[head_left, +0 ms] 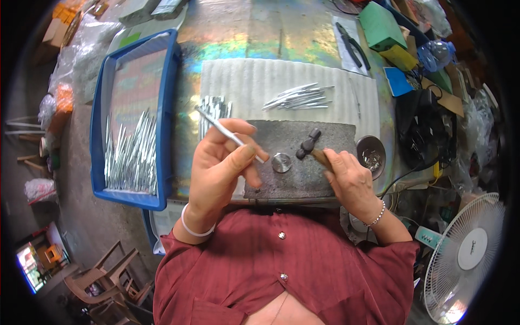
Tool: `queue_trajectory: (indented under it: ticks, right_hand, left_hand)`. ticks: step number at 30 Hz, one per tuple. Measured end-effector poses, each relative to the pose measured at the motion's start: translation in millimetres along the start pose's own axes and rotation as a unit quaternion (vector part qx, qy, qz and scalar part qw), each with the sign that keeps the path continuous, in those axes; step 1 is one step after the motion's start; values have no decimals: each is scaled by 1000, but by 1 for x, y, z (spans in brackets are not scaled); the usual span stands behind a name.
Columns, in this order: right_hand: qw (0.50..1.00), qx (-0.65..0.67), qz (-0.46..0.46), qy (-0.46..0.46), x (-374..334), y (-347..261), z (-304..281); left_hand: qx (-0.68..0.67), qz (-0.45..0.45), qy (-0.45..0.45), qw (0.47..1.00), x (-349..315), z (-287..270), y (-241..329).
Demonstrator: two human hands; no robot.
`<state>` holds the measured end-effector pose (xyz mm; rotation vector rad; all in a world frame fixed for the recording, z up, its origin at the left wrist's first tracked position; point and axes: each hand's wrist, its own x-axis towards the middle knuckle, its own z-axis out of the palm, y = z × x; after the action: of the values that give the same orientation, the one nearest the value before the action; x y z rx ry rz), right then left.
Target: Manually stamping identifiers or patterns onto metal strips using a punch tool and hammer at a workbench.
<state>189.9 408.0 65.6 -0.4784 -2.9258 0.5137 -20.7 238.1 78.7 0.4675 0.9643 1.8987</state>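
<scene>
Between its thumb and fingers my left hand (225, 160) holds a slim silvery metal rod (227, 132), tilted, above the left side of a dark grey block (330, 132). A hammer (310, 144) with a dark head and a wooden handle is in my right hand (349, 181), its head over the block. On the block, between my hands, sits a small round metal disc (281, 162). Behind my left hand lies a bunch of silvery rods (215, 107) on a pale foam sheet (244, 73). Another loose pile of rods (299, 97) rests farther right on that sheet.
A blue tray (168, 108) at the left holds many rods. Right of the block stands a round bowl (371, 154) of small metal bits. Long-handled pliers (352, 47) lie at the back right. A white fan (466, 257) stands at the lower right.
</scene>
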Motion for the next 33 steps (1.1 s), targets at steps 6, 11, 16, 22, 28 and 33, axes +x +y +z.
queue_trajectory:
  ticks: [6,11,16,22,28,33]
  right_hand:
    - [992,77,64,74,48,73,-12]
    - [986,-70,135,72,104,166,24]
    - [983,-112,145,35,117,190,38]
    - [980,-22,197,29,113,189,13]
    - [978,58,181,83,88,135,-33]
    - [897,414,149,30,58,33,-53]
  left_hand:
    - [119,2,17,993,-15,2,3]
    - [74,-5,43,996,-12,1,1]
    - [52,-72,87,992,-3,-4,3]
    - [21,-97,59,993,4,-12,1]
    - [43,-98,32,994,4,-16,-6]
    - [198,-56,-20,978,-3,-12,-9]
